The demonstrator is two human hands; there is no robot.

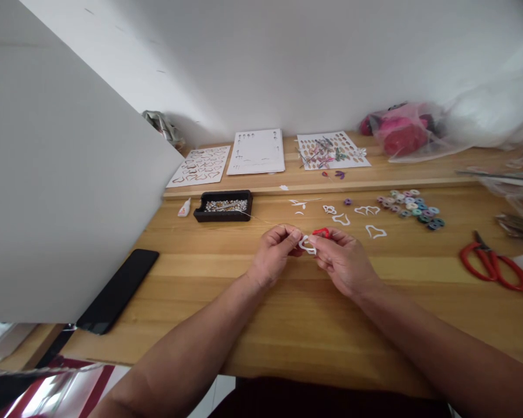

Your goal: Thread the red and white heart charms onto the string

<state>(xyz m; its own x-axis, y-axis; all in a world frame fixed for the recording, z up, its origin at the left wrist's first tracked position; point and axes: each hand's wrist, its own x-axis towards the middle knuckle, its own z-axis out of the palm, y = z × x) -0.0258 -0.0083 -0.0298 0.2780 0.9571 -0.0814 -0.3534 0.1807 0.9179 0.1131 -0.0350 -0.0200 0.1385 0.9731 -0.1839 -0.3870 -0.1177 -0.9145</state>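
Between my two hands is a white paper cutout [307,246] with an open, looped outline. My left hand [275,251] pinches its left side with thumb and fingers. On the other side my right hand [340,255] pinches the cutout, and a small red piece [321,233], perhaps a spool of thread, sits at its fingers. A thin thread or wire [259,219] runs from near my left hand toward the black tray [223,218]. Just beyond my hands lie more white cutouts, among them a curved one [341,220] and another [376,231].
Small coloured spools [412,203] cluster at the right, with red-handled scissors [492,264] nearer me. Beads fill the black tray, next to a small white bottle [184,208]. A black phone [118,290] lies left by a grey panel [70,174]. Printed sheets [257,154] rest on the raised back ledge.
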